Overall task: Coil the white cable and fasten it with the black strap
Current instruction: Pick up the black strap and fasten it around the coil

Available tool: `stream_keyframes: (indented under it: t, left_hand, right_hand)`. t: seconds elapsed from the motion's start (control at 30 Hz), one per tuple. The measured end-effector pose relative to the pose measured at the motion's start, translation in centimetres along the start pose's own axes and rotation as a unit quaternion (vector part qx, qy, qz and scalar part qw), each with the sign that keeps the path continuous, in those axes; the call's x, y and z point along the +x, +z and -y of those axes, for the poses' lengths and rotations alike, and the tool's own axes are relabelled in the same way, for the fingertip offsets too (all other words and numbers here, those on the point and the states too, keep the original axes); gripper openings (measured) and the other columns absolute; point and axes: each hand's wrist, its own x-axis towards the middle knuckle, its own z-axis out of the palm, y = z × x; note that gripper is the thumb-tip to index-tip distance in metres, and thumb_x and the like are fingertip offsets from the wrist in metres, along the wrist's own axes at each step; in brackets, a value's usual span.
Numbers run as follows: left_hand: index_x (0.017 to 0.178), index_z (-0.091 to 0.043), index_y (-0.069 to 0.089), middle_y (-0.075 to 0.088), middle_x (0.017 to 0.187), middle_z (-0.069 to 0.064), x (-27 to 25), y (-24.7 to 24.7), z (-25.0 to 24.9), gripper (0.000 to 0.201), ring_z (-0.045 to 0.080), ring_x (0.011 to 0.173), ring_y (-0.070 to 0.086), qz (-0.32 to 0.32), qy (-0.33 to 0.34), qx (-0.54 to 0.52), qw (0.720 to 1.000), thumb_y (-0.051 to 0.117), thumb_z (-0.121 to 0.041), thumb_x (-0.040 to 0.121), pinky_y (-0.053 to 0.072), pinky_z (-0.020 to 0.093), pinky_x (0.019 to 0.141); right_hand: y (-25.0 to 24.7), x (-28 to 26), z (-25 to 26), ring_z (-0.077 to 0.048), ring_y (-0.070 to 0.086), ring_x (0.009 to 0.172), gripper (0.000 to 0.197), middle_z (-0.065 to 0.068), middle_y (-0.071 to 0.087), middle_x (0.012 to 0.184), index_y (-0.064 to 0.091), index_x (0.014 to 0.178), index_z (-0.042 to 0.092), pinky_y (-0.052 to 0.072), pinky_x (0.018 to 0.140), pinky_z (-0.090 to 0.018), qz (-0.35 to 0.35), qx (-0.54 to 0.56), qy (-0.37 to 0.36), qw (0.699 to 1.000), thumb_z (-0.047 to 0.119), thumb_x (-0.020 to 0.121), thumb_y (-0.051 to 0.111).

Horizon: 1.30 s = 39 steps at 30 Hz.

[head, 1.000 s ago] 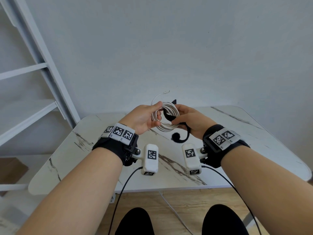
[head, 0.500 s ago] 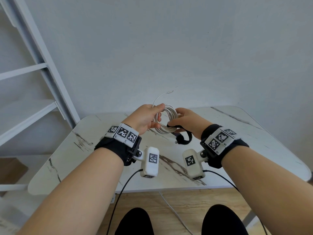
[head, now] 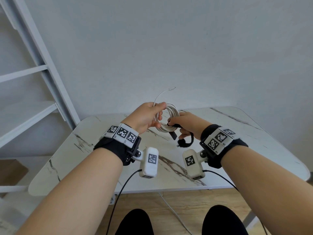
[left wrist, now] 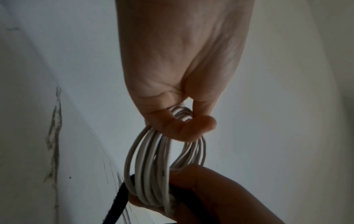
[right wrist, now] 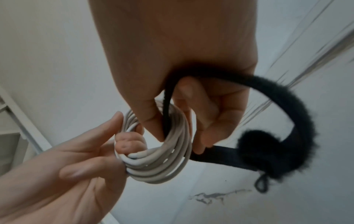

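Both hands hold the coiled cable above the table, the strap threaded through the coil.

At the centre of the head view the left hand pinches the upper left side of the cable, thumb on top and fingers curled through the loops; one loose end rises toward the wall. The right hand, just right of centre, grips the coil's lower right side, thumb and fingers curled round the cable and the strap. In the right wrist view the strap passes through the coil under the thumb, arcs out to the right of the frame and ends in a fuzzy curl; a flat end sticks out below the fingers. The table lies beneath, the coil held clear of it. A shelf stands at the left of the frame.
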Motion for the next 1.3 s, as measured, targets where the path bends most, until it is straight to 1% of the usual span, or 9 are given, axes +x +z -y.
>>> stream_keyframes:
  t: [0.1, 0.2, 0.3, 0.4, 0.47, 0.57, 0.83, 1.17, 1.3]
  left_hand:
    - [0.102, -0.005, 0.057, 0.047, 0.072, 0.003, -0.2, 0.0, 0.0, 0.024, 0.014, 0.061, 0.047, 0.013, 0.004, 0.002, 1.0, 0.057, -0.028, 0.097, 0.043, 0.02, 0.041]
    - [0.102, -0.005, 0.058, 0.048, 0.072, 0.003, -0.3, 0.1, -0.1, 0.024, 0.014, 0.061, 0.046, 0.024, 0.005, 0.004, 1.0, 0.057, -0.028, 0.097, 0.043, 0.02, 0.041]
    - [0.103, -0.005, 0.058, 0.048, 0.071, 0.002, -0.4, 0.1, -0.2, 0.024, 0.014, 0.062, 0.047, 0.029, 0.001, -0.001, 1.0, 0.057, -0.029, 0.097, 0.043, 0.02, 0.041]
    - [0.102, -0.006, 0.058, 0.048, 0.071, 0.002, -0.3, 0.0, 0.0, 0.023, 0.014, 0.061, 0.047, 0.032, -0.008, -0.01, 0.999, 0.057, -0.029, 0.097, 0.043, 0.02, 0.041]
    - [0.098, -0.007, 0.059, 0.049, 0.07, 0.002, -0.2, -0.1, 0.2, 0.022, 0.015, 0.061, 0.046, 0.033, -0.017, -0.021, 0.999, 0.058, -0.029, 0.096, 0.043, 0.02, 0.041]
    - [0.096, -0.005, 0.056, 0.05, 0.07, 0.004, -0.1, -0.4, 0.4, 0.025, 0.015, 0.061, 0.047, 0.023, -0.032, -0.054, 0.998, 0.06, -0.03, 0.095, 0.044, 0.019, 0.042]
    - [0.092, -0.005, 0.058, 0.052, 0.07, 0.005, -0.2, -0.6, 0.4, 0.023, 0.014, 0.059, 0.052, -0.001, -0.076, -0.12, 0.99, 0.064, -0.027, 0.092, 0.046, 0.019, 0.041]
    - [0.093, -0.008, 0.057, 0.049, 0.07, 0.003, 0.1, -0.8, 0.7, 0.019, 0.012, 0.061, 0.05, 0.001, -0.075, -0.117, 0.99, 0.061, -0.026, 0.094, 0.045, 0.017, 0.04]
    - [0.096, -0.006, 0.055, 0.049, 0.07, 0.003, 0.3, -0.9, 0.9, 0.023, 0.012, 0.06, 0.05, -0.002, -0.066, -0.083, 0.994, 0.061, -0.027, 0.095, 0.045, 0.018, 0.041]
  right_hand:
    - [0.1, 0.2, 0.1, -0.012, 0.026, 0.036, 0.04, -0.004, 0.042, 0.069, 0.055, 0.124, -0.002, 0.053, 0.047, -0.026, 0.004, 0.034, 0.014, 0.999, 0.012, 0.086, 0.057]
    - [0.1, -0.2, 0.3, -0.011, 0.027, 0.033, 0.027, -0.005, 0.043, 0.067, 0.065, 0.112, 0.009, 0.053, 0.046, -0.024, 0.019, 0.037, 0.009, 0.999, 0.008, 0.089, 0.051]
    - [0.0, -0.4, 0.3, -0.011, 0.032, 0.034, 0.025, -0.005, 0.046, 0.061, 0.067, 0.108, 0.01, 0.051, 0.047, -0.024, 0.008, 0.027, -0.01, 1.0, 0.007, 0.088, 0.053]
    - [-0.2, -0.4, 0.0, -0.013, 0.053, 0.056, 0.027, -0.005, 0.061, 0.077, 0.068, 0.11, 0.012, 0.05, 0.05, -0.023, -0.003, 0.032, -0.04, 0.999, 0.006, 0.085, 0.059]
    - [-0.4, -0.3, -0.2, -0.015, 0.058, 0.067, 0.029, -0.005, 0.063, 0.083, 0.068, 0.111, 0.01, 0.049, 0.052, -0.022, 0.0, 0.033, -0.066, 0.997, 0.004, 0.083, 0.061]
    - [-0.3, -0.3, -0.4, -0.016, 0.056, 0.065, 0.028, -0.006, 0.06, 0.078, 0.068, 0.109, 0.005, 0.047, 0.053, -0.023, -0.01, 0.047, -0.096, 0.994, -0.001, 0.082, 0.062]
    - [-0.2, -0.2, -0.9, -0.012, 0.055, 0.059, 0.037, -0.006, 0.061, 0.079, 0.066, 0.114, 0.009, 0.044, 0.051, -0.021, -0.001, 0.126, -0.13, 0.984, -0.009, 0.083, 0.06]
    - [-0.4, 0.1, -0.8, -0.017, 0.059, 0.067, 0.032, -0.008, 0.065, 0.087, 0.063, 0.112, 0.011, 0.049, 0.056, -0.024, 0.016, 0.101, -0.113, 0.988, -0.003, 0.083, 0.066]
    - [-0.7, 0.3, -1.2, -0.019, 0.064, 0.071, 0.035, -0.01, 0.07, 0.096, 0.061, 0.115, 0.012, 0.054, 0.064, -0.028, 0.024, 0.088, -0.109, 0.99, 0.016, 0.083, 0.075]
